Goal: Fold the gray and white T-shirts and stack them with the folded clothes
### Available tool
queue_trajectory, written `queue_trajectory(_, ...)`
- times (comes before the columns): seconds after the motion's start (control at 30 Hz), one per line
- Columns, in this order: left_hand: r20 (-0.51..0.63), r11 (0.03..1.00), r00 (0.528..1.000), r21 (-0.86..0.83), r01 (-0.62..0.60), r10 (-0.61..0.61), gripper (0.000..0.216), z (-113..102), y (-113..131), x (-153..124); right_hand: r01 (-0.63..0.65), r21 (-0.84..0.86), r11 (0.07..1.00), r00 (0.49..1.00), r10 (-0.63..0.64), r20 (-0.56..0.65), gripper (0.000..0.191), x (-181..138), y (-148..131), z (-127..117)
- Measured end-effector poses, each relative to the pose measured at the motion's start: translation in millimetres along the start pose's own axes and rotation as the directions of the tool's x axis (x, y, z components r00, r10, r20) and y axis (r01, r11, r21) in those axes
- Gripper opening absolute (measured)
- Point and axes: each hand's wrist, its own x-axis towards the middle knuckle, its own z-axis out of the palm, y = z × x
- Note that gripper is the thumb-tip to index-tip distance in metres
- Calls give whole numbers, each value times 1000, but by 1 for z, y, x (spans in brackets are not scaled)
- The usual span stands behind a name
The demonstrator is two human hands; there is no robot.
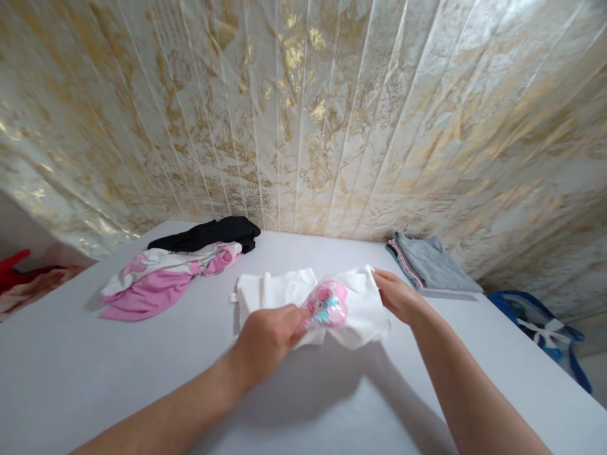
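A white garment with a shiny pink and turquoise print is held between my hands just over the table; its exact kind I cannot make out. My left hand is closed on the near edge beside the pink print, fingers pinched together. At the right end, my right hand grips the far corner of the cloth. The garment's left part hangs or lies loosely, with a small white tag at its left edge. Shadows of hands and cloth fall on the table in front.
On the white table lie a pink and white garment and a black garment, back left. A folded grey stack is back right. A blue-edged clear bag sits beyond the right edge. A gold-patterned curtain hangs behind.
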Motion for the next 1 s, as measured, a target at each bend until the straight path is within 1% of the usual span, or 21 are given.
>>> queue_trajectory(0.07, 202, 987, 968, -94, -130, 147, 37, 1, 28, -5, 119, -105, 987, 988, -129, -86, 34, 9, -19, -1)
queue_trajectory(0.1, 273, 978, 945, -157, -139, 178, 37, 2, 38, -5, 220, -175, 960, 967, -238, -89, 33, 12, -30, 4)
queue_trajectory(0.13, 315, 972, 932, -206, -117, 179, 37, 3, 44, -3, 348, -244, 905, 925, -373, -64, 31, 14, -42, 11)
queue_trajectory(0.17, 324, 971, 936, -228, -67, 141, 37, 3, 45, 1, 474, -297, 829, 868, -496, 1, 30, 16, -53, 20)
queue_trajectory(0.2, 299, 976, 952, -219, 5, 63, 37, 3, 42, 7, 572, -319, 755, 810, -582, 74, 31, 17, -63, 30)
queue_trajectory(0.23, 246, 979, 968, -184, 86, -39, 39, 3, 34, 13, 637, -321, 701, 763, -632, 135, 35, 18, -70, 38)
queue_trajectory(0.27, 170, 976, 974, -130, 174, -151, 41, 2, 23, 19, 670, -334, 663, 735, -655, 174, 43, 18, -74, 45)
queue_trajectory(0.3, 84, 961, 962, -73, 267, -260, 41, 1, 9, 25, 675, -362, 643, 729, -658, 191, 49, 19, -75, 49)
queue_trajectory(0.37, -19, 928, 929, 33, 371, -370, 30, 0, -23, 31, 612, -471, 635, 772, -610, 179, 54, 20, -63, 48)
queue_trajectory(0.43, -44, 896, 903, 110, 429, -427, 20, 2, -51, 30, 485, -589, 647, 848, -512, 136, 45, 19, -37, 36)
queue_trajectory(0.5, -12, 873, 883, 150, 465, -469, 18, 6, -68, 23, 350, -646, 678, 913, -402, 72, 38, 12, -6, 16)
queue_trajectory(0.57, 35, 870, 878, 155, 468, -478, 21, 11, -73, 16, 238, -677, 696, 946, -325, -2, 34, -6, 21, -5)
queue_trajectory(0.63, 80, 885, 887, 146, 442, -455, 24, 16, -68, 10, 158, -700, 696, 954, -291, -73, 32, -34, 36, -21)
queue_trajectory(0.73, 140, 907, 901, 160, 389, -410, 20, 22, -58, 5, 78, -758, 648, 951, -277, -139, 25, -88, 41, -21)
queue_trajectory(0.77, 156, 917, 907, 159, 367, -390, 16, 24, -55, 4, 78, -762, 643, 963, -246, -109, 26, -106, 41, -13)
queue_trajectory(0.83, 176, 928, 913, 120, 352, -369, 13, 27, -54, 2, 167, -742, 649, 981, -184, 60, 30, -138, 47, 11)
queue_trajectory(0.87, 185, 928, 909, 75, 365, -373, 14, 28, -54, 2, 265, -725, 636, 964, -196, 180, 29, -150, 53, 25)
queue_trajectory(0.9, 197, 919, 900, 13, 394, -389, 14, 28, -54, 1, 416, -701, 580, 909, -248, 334, 29, -159, 62, 39)
queue_trajectory(0.93, 213, 894, 882, -65, 443, -421, 14, 28, -54, 0, 541, -694, 475, 841, -321, 436, 36, -165, 73, 51)
queue_trajectory(0.97, 241, 850, 854, -158, 503, -461, 14, 26, -53, -2, 606, -716, 347, 789, -374, 487, 36, -169, 85, 61)
queue_trajectory(1.0, 283, 783, 820, -260, 566, -498, 14, 22, -52, -4, 628, -744, 226, 749, -433, 501, 38, -172, 98, 69)
